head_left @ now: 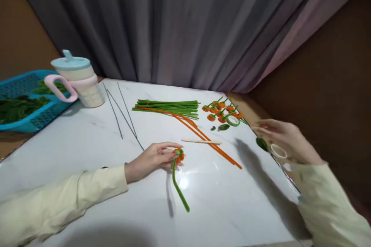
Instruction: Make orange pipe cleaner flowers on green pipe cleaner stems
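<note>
My left hand is closed in a pinch on a small orange flower with a green centre. Its fuzzy green pipe-cleaner stem hangs down and bends toward the lower right. Over the table's right edge is my right hand, its fingers blurred, so whether they grip anything is unclear. Just below that hand are a dark green leaf and a pale ring-shaped roll. A wooden stick rests across orange pipe cleaners beyond the held flower.
A bundle of green pipe cleaners lies at the back. Several orange flowers, a green tape roll and a leaf sit back right. Thin wires, a lidded cup and a blue basket are left.
</note>
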Motion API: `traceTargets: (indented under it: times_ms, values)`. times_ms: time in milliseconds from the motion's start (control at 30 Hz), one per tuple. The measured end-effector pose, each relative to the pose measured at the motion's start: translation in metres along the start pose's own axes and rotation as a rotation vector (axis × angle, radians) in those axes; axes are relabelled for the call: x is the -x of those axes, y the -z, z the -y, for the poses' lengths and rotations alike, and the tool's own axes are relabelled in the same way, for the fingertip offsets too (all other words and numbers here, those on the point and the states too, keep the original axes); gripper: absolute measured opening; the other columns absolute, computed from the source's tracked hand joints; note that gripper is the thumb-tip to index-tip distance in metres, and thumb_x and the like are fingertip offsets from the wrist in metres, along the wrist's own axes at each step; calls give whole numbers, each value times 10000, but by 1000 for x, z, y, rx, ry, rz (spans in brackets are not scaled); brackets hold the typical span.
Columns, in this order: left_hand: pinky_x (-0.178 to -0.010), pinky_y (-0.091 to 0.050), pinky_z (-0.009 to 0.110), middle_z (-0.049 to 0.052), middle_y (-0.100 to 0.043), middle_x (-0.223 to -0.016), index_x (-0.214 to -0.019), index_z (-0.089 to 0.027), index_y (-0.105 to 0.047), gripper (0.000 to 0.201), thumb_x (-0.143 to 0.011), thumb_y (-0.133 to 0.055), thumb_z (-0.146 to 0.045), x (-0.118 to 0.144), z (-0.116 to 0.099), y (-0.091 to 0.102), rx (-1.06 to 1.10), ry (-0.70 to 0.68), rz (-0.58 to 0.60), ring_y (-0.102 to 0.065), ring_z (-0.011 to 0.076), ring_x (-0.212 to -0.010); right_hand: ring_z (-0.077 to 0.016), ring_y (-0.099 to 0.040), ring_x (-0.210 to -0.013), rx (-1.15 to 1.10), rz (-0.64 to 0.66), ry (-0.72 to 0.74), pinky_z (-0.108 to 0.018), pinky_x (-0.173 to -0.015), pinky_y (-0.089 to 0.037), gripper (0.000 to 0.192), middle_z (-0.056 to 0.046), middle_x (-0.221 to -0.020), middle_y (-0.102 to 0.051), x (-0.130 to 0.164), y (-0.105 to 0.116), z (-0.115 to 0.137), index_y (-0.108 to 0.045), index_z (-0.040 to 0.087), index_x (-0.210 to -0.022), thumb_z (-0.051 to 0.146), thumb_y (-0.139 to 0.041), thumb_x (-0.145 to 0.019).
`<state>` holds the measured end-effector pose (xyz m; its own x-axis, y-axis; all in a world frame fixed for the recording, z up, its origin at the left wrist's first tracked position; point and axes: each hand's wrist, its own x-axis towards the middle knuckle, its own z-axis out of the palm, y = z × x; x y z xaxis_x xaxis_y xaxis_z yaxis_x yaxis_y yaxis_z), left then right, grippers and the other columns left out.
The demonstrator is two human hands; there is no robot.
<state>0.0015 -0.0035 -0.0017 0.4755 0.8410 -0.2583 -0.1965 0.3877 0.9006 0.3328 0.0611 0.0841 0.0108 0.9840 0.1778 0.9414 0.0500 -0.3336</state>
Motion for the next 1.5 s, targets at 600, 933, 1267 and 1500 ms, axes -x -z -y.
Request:
traceTargets:
  times_ms: [600,933,1267,1500]
  values:
    - [-721,-539,230,89,-712,-893,-916,-113,-629,194,-849,-538,-269,10,4,1,-401,-300,-75,-670,147,-802,-144,-582,-725,-451,132,993,-233,-603,-453,139,-87,-846,-636,63,-105,93,-523,143,-961,229,-418,-928]
    - [-583,-512,141,54,-720,-762,-829,-118,-615,99,-833,-517,-127,17,8,-1,-738,-599,-164,-658,99,-645,-127,-591,-689,-455,118,1030,-218,-569,-434,144,-57,-791,-641,70,-110,97,-522,153,-938,202,-385,-937]
    - [-594,-491,141,19,-694,-749,-845,-147,-586,68,-833,-519,-155,17,4,1,-703,-539,-129,-633,87,-651,-120,-574,-661,-481,111,1020,-212,-556,-424,154,-58,-786,-634,68,-110,100,-525,152,-920,196,-378,-932]
    - [-615,-496,203,27,-653,-755,-864,-148,-552,96,-838,-531,-238,16,3,0,-570,-409,-120,-616,112,-667,-105,-556,-623,-587,77,945,-203,-552,-424,114,-44,-761,-625,71,-114,99,-518,166,-889,234,-432,-922]
